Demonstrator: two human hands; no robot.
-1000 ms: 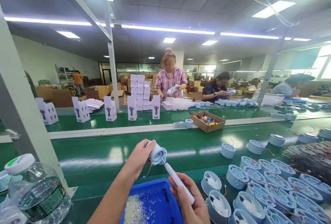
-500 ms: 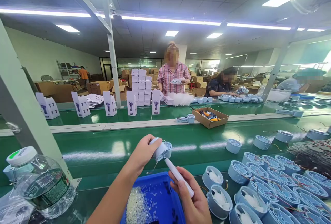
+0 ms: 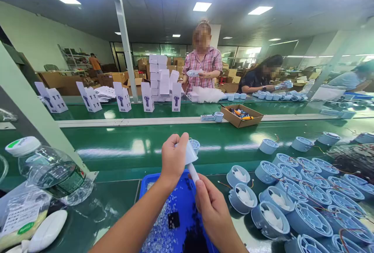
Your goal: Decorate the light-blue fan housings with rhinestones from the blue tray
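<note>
The fan head (image 3: 190, 152) and its handle (image 3: 193, 172) are white, held over a bright blue tray (image 3: 178, 202) speckled with clear beads. The worktop (image 3: 117, 148) is glossy green. The fan housings (image 3: 292, 202) are pale blue (red wires among them). A person's shirt (image 3: 204, 66) is pink plaid.

To your left a water bottle (image 3: 55, 173) lies on the green desk (image 3: 117, 155). Round fan housings (image 3: 295, 202) crowd your right. Across from you, a person in a plaid shirt (image 3: 203, 66) stands behind white boxes (image 3: 159, 76), near a cardboard tray (image 3: 241, 115).
</note>
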